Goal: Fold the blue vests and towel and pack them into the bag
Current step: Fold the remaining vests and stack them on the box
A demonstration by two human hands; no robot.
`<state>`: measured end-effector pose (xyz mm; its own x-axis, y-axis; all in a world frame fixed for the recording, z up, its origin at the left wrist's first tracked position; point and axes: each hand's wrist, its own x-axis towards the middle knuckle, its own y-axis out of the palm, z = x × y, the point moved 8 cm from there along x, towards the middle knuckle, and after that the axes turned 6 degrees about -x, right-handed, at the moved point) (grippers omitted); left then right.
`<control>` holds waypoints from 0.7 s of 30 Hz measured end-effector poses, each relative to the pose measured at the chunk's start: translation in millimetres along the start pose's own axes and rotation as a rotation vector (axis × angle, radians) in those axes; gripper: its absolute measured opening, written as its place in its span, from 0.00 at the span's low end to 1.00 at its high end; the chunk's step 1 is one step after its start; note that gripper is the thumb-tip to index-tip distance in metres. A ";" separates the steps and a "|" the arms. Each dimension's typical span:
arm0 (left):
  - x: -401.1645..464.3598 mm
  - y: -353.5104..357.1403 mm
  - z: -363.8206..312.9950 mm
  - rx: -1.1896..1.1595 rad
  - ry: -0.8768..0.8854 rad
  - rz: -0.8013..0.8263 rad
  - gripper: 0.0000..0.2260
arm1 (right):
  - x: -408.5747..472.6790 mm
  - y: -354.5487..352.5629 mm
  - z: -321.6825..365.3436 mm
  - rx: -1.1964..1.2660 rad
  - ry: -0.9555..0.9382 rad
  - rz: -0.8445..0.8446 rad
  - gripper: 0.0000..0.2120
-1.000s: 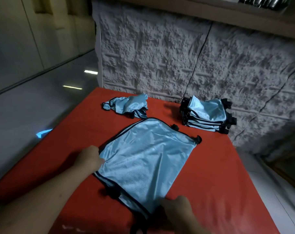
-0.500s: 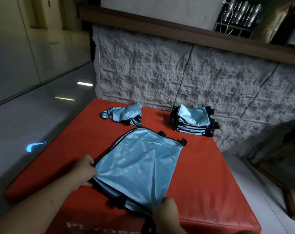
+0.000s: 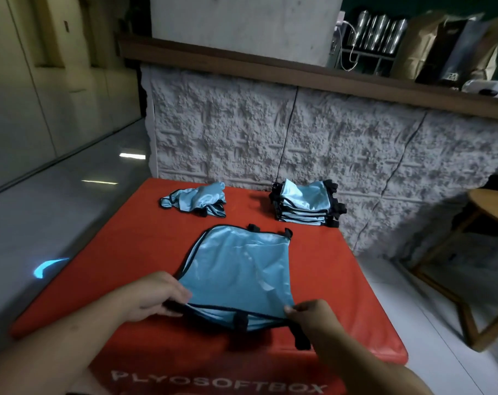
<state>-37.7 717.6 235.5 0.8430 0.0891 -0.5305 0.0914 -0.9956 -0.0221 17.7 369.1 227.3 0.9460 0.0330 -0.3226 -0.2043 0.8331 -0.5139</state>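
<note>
The shiny light-blue vest with black trim lies flat in the middle of the red padded soft box. A moment ago the left hand rested at the vest's left side; now both hands have come to the near hem. The left hand pinches the black edge at the near-left corner, and the right hand pinches the near-right corner. I think the next fold begins here, away from the person. The folded stack of blue vests and one crumpled blue vest wait at the far side. I see no bag.
</note>
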 end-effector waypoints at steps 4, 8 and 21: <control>-13.4 19.1 -4.2 0.420 0.072 -0.022 0.24 | -16.1 -18.6 37.0 -0.223 -0.113 0.148 0.08; -18.1 35.6 -9.3 0.902 0.280 -0.213 0.19 | -31.5 -19.7 46.9 -0.877 -0.226 0.110 0.10; -35.9 50.8 -14.9 1.014 0.532 -0.109 0.12 | -36.2 -51.9 21.4 -0.959 -0.449 0.035 0.08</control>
<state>-55.4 664.3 266.1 0.9960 -0.0627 -0.0641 -0.0876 -0.5262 -0.8459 -0.5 336.4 282.7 0.9020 0.4129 -0.1264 -0.1609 0.0498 -0.9857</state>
